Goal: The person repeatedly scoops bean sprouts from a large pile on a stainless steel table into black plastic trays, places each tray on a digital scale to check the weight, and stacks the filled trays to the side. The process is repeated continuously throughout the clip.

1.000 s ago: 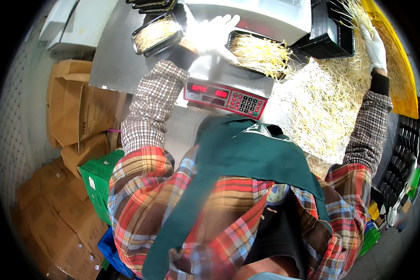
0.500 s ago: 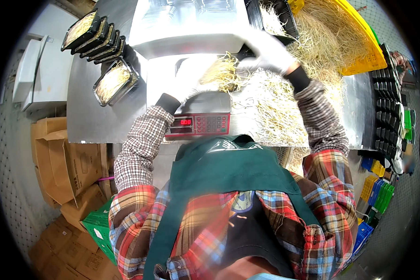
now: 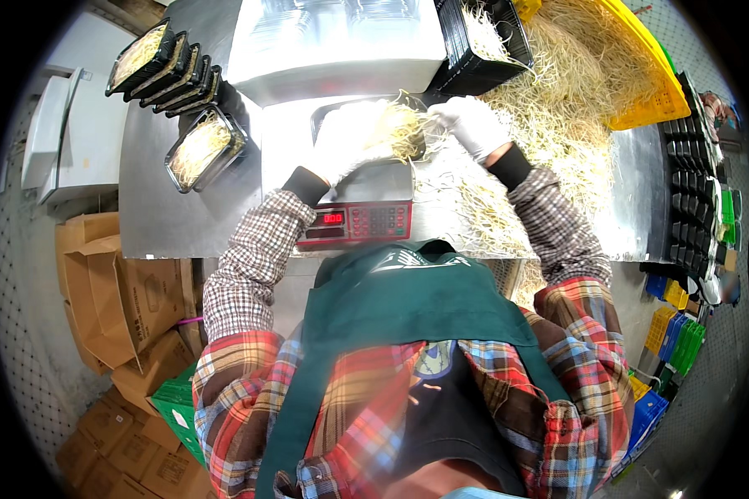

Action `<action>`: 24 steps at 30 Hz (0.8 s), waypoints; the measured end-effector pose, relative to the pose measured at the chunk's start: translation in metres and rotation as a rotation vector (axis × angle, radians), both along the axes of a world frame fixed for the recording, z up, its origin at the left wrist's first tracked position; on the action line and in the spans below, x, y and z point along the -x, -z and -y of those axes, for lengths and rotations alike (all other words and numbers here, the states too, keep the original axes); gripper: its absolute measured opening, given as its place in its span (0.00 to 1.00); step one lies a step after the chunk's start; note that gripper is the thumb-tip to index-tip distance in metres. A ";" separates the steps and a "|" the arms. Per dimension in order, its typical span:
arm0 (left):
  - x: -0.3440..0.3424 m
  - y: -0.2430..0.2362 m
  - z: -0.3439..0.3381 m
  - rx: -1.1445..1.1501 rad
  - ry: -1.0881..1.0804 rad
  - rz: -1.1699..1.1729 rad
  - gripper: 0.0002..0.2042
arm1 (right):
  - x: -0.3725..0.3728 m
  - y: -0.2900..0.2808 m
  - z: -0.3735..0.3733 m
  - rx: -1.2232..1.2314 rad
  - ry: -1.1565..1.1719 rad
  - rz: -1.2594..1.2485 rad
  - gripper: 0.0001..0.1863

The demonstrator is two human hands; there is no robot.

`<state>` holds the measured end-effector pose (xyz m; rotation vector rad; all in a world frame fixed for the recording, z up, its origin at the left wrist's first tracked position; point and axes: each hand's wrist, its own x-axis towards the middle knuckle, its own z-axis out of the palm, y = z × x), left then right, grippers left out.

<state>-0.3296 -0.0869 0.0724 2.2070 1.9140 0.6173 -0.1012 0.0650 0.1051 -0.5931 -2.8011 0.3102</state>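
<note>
My left hand (image 3: 345, 141) wears a white glove and is closed around a bunch of bean sprouts (image 3: 398, 131). Underneath it a black plastic tray (image 3: 318, 116) rests over the red-framed scale (image 3: 366, 222), mostly covered by the hand and sprouts. Beside the tray's right end is my right hand (image 3: 474, 127), also white-gloved, its fingers drawn together; what they pinch, if anything, is hidden. Loose bean sprouts (image 3: 508, 191) spread over the metal table to the right of the scale.
Filled black trays (image 3: 146, 58) lean in a row at the far left, with another filled tray (image 3: 204, 150) nearer. A shiny box-like block (image 3: 333, 71) stands behind the scale. Nested black trays (image 3: 474, 66) flank it. A yellow crate (image 3: 653, 100) spills sprouts at right.
My right hand has come down and left from beside the nested trays to the sprouts. A black tray now shows more plainly beneath my left hand, which keeps its bunch.
</note>
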 end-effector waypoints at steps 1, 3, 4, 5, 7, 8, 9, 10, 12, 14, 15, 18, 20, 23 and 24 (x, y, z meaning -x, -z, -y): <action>-0.003 -0.004 -0.001 0.030 -0.004 -0.023 0.42 | -0.006 -0.020 -0.009 -0.032 -0.022 0.052 0.07; -0.006 -0.019 0.002 0.098 -0.026 -0.074 0.40 | -0.008 -0.065 -0.018 -0.012 -0.032 0.079 0.08; -0.003 -0.022 0.004 0.091 0.012 -0.031 0.40 | -0.008 -0.091 -0.016 0.033 -0.012 0.062 0.09; 0.003 -0.025 0.006 0.083 0.052 0.009 0.40 | -0.009 -0.109 -0.014 0.311 0.059 -0.037 0.12; 0.018 -0.038 0.010 0.075 0.093 0.089 0.39 | -0.002 -0.130 -0.002 0.580 0.178 -0.104 0.13; 0.025 -0.051 0.011 0.075 0.104 0.132 0.38 | 0.001 -0.131 0.002 0.674 0.208 -0.155 0.13; 0.033 -0.057 0.014 0.075 0.112 0.175 0.38 | 0.004 -0.119 0.002 0.767 0.119 -0.238 0.14; 0.045 -0.056 0.017 0.146 0.119 0.298 0.39 | 0.015 -0.110 0.008 0.775 0.066 -0.241 0.15; 0.077 -0.051 0.014 0.286 0.133 0.549 0.40 | 0.038 -0.087 0.029 0.738 0.017 -0.213 0.14; 0.094 -0.011 0.017 0.307 0.227 0.929 0.43 | 0.046 -0.035 0.039 0.336 -0.004 -0.052 0.16; 0.095 -0.009 0.024 0.289 0.203 0.938 0.43 | 0.049 -0.020 0.041 0.136 -0.014 0.027 0.17; 0.063 -0.036 0.043 0.192 0.004 0.674 0.47 | 0.038 -0.032 0.045 0.168 -0.080 0.044 0.33; 0.028 -0.086 0.049 0.142 -0.151 0.071 0.49 | 0.033 -0.029 0.043 0.054 -0.010 -0.014 0.43; -0.013 -0.071 0.035 -0.240 -0.073 -0.127 0.46 | 0.032 -0.018 0.046 0.126 0.101 0.152 0.57; -0.015 -0.043 0.026 -0.276 -0.071 -0.150 0.45 | 0.035 -0.016 0.048 0.189 0.138 0.247 0.62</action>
